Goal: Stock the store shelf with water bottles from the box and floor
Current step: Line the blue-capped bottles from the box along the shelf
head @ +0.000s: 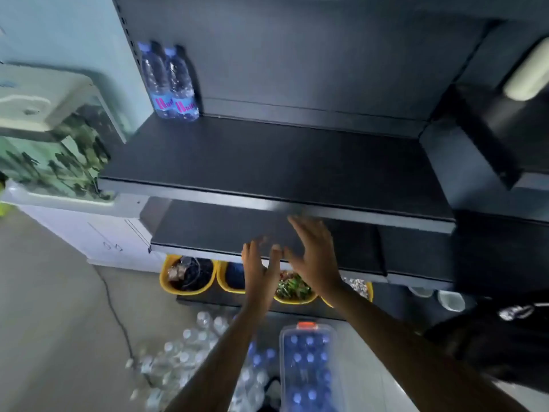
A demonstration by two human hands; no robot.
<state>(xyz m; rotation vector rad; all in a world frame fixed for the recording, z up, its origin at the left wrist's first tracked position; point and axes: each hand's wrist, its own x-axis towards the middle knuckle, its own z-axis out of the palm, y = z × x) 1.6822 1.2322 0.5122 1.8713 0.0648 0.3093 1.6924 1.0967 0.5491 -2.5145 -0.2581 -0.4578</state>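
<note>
Both hands are raised in front of the dark shelving, empty, fingers spread apart and gripping nothing. The left hand (260,270) sits just at 9 o'clock of the right hand (313,257), the two nearly touching at the thumbs, both blurred. They hang in front of the lower shelf (214,230), below the front lip of the upper shelf (267,162).

On that upper shelf, far off at 11 o'clock from the hands, two water bottles (170,81) stand upright against the back panel, side by side and touching, blue caps up, pink lettering on their labels.

Down at 6 o'clock, on the floor, a clear box (309,367) holds rows of blue-capped bottles. At its 9 o'clock, loose bottles (184,355) lie scattered over the floor.

Beneath the lower shelf, yellow bins (187,276) sit in a row, holding mixed goods I cannot make out.
</note>
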